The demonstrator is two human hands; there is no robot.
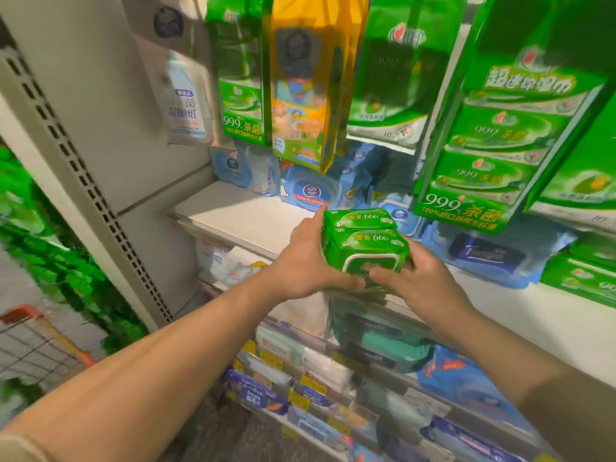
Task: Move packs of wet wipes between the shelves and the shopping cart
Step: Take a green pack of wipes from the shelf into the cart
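Note:
A green bundle of wet wipes packs (365, 240) is held in both hands just above the front edge of a white shelf (246, 213). My left hand (306, 258) grips its left side and my right hand (416, 278) grips its lower right side. The bundle shows two stacked packs with upside-down print and a white-rimmed lid facing me. The shopping cart (36, 345), with an orange rim and wire mesh, sits at the lower left edge of the view.
Blue wipes packs (310, 191) lie at the back of the shelf. Tall green multipacks (493, 151) and a yellow pack (306, 81) hang above. More blue packs (490, 258) lie to the right. Lower shelves (333, 378) hold several packs behind price tags. A perforated upright (76, 161) stands left.

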